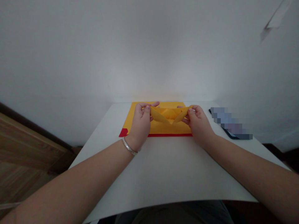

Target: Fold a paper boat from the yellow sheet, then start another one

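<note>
Left hand (pixel 142 124) and right hand (pixel 198 123) both pinch a folded yellow paper (pixel 172 114), thumbs on the side toward the person, one hand at each end. Nearest, along the bottom, dark clothing (pixel 177 214) shows below the curved front edge of a white surface (pixel 163 168), and both forearms reach forward over it. A silvery bracelet (pixel 129 146) circles the left wrist. Between the hands, the folded paper has its long axis running left to right, across the person's line of sight; its front flaps slope down from both ends to a blunt point in the middle, directed down and toward the person, with a creased hollow behind. It is above a larger yellow sheet (pixel 168 129); whether the two touch is hard to tell. Red paper (pixel 123 133) shows at that sheet's near left corner and as a strip along its near edge. Apart from the right hand, to its right, a dark-edged flat object (pixel 230 135) lies slanted, mostly blurred into blocks. Wooden panelling (pixel 30 158) stands left of the surface. Farthest off, a pale wall (pixel 149 56) rises behind, with a damaged patch (pixel 271 29) high on the right.
</note>
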A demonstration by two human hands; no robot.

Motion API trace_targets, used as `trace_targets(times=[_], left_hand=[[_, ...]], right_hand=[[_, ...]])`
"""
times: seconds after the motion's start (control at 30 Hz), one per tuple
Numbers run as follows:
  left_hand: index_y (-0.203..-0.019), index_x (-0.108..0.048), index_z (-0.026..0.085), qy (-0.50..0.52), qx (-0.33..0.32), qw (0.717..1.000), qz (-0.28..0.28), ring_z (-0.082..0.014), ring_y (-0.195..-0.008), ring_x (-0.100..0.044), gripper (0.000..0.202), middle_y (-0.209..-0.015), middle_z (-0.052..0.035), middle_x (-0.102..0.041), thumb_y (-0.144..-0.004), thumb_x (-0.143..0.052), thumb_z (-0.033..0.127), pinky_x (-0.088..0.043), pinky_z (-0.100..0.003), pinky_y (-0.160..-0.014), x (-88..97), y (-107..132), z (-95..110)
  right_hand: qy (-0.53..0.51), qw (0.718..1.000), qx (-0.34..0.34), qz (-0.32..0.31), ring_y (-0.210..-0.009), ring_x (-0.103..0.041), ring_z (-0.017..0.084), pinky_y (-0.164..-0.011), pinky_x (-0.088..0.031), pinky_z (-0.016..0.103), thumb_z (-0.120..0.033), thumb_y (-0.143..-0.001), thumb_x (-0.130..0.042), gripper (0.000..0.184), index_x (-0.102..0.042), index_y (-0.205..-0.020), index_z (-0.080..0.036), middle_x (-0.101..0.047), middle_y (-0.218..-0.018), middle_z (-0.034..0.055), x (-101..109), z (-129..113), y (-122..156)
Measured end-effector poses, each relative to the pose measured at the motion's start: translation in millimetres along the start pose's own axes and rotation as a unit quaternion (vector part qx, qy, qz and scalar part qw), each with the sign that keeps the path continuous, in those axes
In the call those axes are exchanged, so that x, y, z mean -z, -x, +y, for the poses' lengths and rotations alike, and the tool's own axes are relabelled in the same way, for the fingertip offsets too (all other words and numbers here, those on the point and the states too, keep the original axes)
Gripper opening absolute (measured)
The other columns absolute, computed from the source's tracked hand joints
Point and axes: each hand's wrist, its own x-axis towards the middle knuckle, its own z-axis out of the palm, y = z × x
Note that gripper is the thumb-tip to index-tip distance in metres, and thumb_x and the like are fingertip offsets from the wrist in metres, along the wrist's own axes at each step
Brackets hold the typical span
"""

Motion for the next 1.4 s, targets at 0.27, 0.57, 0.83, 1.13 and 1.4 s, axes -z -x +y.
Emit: trace_targets(times=[0.27, 0.57, 0.83, 1.13, 1.4], left_hand=[[-0.092, -0.042, 0.022, 0.018, 0.036, 0.998, 0.045, -0.0110, -0.087, -0.065, 0.007, -0.119, -0.0060, -0.065, -0.095, -0.042, 0.028, -0.055, -0.022, -0.067, 1.0, -3, 3], [-0.091, -0.043, 0.021, 0.060, 0.093, 0.991, 0.071, -0.0083, -0.069, -0.063, 0.006, -0.117, -0.0054, -0.065, -0.095, -0.040, 0.023, -0.056, -0.021, -0.060, 0.9, -3, 8], [-0.093, -0.049, 0.016, 0.104, 0.144, 0.981, 0.080, -0.0095, -0.067, -0.064, 0.012, -0.108, -0.0095, -0.067, -0.093, -0.038, 0.020, -0.058, -0.029, -0.065, 2.4, -9, 2], [-0.085, -0.047, 0.016, -0.020, 0.176, 0.982, 0.073, -0.0093, -0.049, -0.057, 0.005, -0.066, 0.0005, -0.058, -0.083, -0.042, 0.015, -0.052, -0.022, -0.049, 8.5, -13, -4], [-0.074, -0.053, 0.016, -0.360, 0.094, 0.928, 0.016, -0.0149, -0.060, -0.058, 0.007, -0.066, -0.0017, -0.062, -0.075, -0.049, 0.022, -0.043, -0.025, -0.056, 26.4, -20, -8]], right_hand=[[-0.096, 0.988, -0.079, 0.094, -0.061, -0.060, 0.007, -0.060, -0.057, 0.021, -0.022, -0.091, -0.043, 0.010, -0.041, -0.081, -0.023, -0.056, -0.070, -0.0057, 0, -8, 0], [-0.144, 0.975, -0.127, 0.112, -0.054, -0.055, 0.006, -0.063, -0.059, 0.022, -0.014, -0.095, -0.033, 0.022, -0.044, -0.078, -0.020, -0.053, -0.064, -0.0054, -2, -18, 3], [-0.112, 0.977, -0.148, 0.102, -0.049, -0.054, 0.006, -0.055, -0.058, 0.020, -0.012, -0.094, -0.035, 0.020, -0.047, -0.080, -0.019, -0.055, -0.063, -0.0040, 2, -18, 2], [0.062, 0.982, -0.160, 0.084, -0.050, -0.061, 0.010, -0.046, -0.050, 0.019, -0.009, -0.079, -0.046, 0.011, -0.045, -0.077, -0.020, -0.063, -0.061, -0.0009, 17, -11, -4], [0.258, 0.960, -0.111, -0.010, -0.048, -0.055, 0.013, -0.047, -0.039, 0.023, -0.016, -0.068, -0.048, 0.005, -0.046, -0.067, -0.021, -0.061, -0.054, -0.0001, 47, 7, -13]])
